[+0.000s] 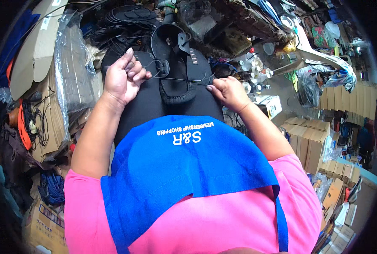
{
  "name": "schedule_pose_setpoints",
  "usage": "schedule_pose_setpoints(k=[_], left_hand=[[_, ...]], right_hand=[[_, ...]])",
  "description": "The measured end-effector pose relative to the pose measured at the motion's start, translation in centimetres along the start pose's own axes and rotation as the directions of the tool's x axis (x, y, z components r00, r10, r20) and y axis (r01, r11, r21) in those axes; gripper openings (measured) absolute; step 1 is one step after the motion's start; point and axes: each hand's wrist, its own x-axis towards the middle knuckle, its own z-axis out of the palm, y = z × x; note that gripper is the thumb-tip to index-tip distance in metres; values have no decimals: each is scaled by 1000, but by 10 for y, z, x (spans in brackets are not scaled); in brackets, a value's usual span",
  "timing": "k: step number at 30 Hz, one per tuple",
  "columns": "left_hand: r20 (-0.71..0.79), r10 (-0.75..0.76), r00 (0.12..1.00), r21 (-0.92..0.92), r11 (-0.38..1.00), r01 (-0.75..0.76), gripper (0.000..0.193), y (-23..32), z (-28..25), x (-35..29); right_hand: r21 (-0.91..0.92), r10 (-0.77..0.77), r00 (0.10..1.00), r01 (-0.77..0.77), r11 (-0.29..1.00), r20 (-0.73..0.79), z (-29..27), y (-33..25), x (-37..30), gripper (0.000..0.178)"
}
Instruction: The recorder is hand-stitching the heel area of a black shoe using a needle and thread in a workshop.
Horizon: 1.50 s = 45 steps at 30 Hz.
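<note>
A black shoe upper (178,95), with a strap arching at its far end and stitching around its near rim, rests between my knees. A thin thread (175,78) runs across it, pulled out to both sides. On the left, my left hand (127,78) is raised with curled fingers closed on one end of the thread. To the right of the upper, my right hand (230,94) pinches the other end between thumb and fingers. A small bright sliver, perhaps a needle, shows on the thread near my right hand. Both hands are apart from the upper.
Black cord coils (122,19) lie beyond my left knee. Plastic-wrapped cardboard (76,63) stands at the left. White bottles (254,67) and a rectangular can (269,106) stand at the right, with cardboard boxes (309,142) farther over. A blue apron (154,148) covers my lap.
</note>
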Motion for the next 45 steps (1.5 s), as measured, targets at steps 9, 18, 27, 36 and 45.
schedule_pose_setpoints(k=[9,18,27,36,45], left_hand=[[508,526,682,858,-240,-455,29,5,3,-18],[684,8,730,699,-294,-652,33,-44,26,-43],[640,56,767,737,-328,-591,41,-55,29,-47],[559,84,825,825,-153,-544,35,-49,31,-48],[490,284,824,870,-107,-480,42,-33,23,31]], right_hand=[[732,268,887,-461,502,375,13,15,-7,27],[939,480,808,-311,-144,341,-29,20,-13,45],[230,-97,995,93,969,5,-65,-28,53,33],[255,-9,899,-115,960,438,-75,-21,58,31],[-135,-2,950,-43,990,-313,-84,-4,44,26]])
